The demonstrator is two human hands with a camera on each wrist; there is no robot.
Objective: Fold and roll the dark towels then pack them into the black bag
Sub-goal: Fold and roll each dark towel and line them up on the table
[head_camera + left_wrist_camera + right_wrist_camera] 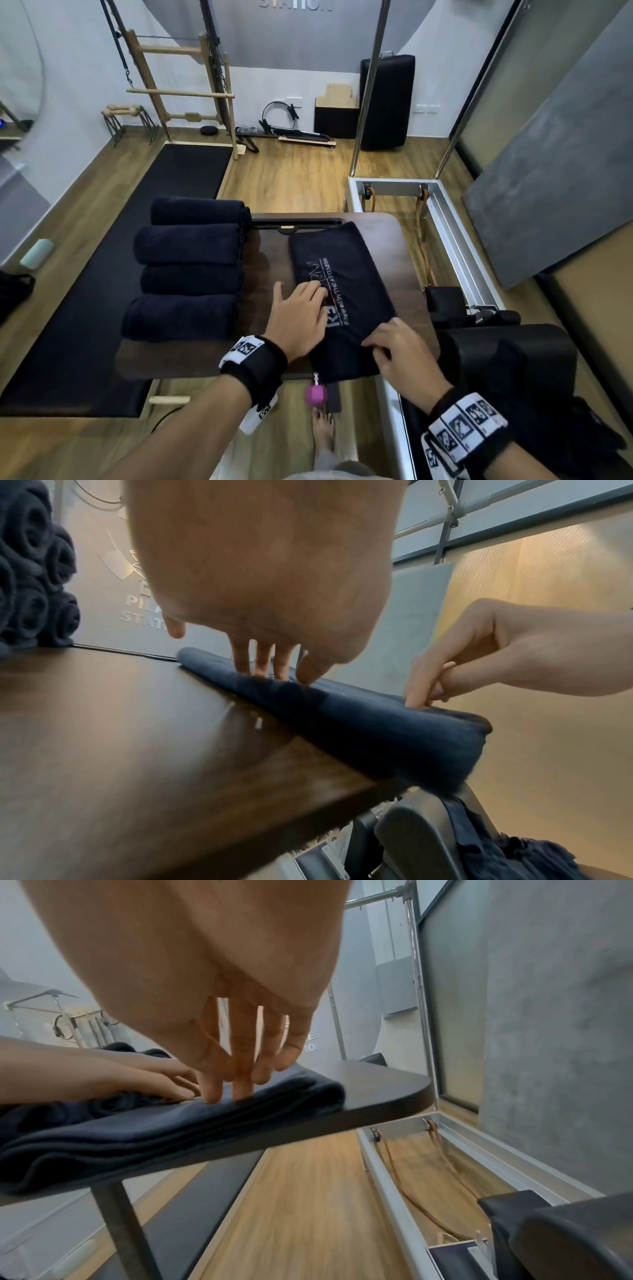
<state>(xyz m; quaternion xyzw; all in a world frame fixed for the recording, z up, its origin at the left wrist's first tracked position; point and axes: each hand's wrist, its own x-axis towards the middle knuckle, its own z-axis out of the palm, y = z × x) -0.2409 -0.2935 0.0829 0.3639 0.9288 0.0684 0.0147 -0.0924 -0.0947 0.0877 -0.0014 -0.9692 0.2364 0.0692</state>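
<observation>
A folded dark towel [346, 284] with a light printed logo lies lengthwise on the dark wooden table [270, 246], its near end hanging over the front edge. My left hand [298, 318] lies flat on the towel's left side with straight fingers [263, 664]. My right hand [400, 356] presses its fingertips [212, 1091] down on the towel's near right part [154, 1129]. Several rolled dark towels [188, 274] lie side by side on the table's left. A black bag-like thing [13, 291] shows at the far left edge.
A pile of dark cloth [507, 370] lies on the black reformer carriage to my right. The reformer's metal frame [455, 240] runs along the table's right side. A pink dumbbell [315, 394] and my bare foot [323, 431] are on the floor below the table's front edge.
</observation>
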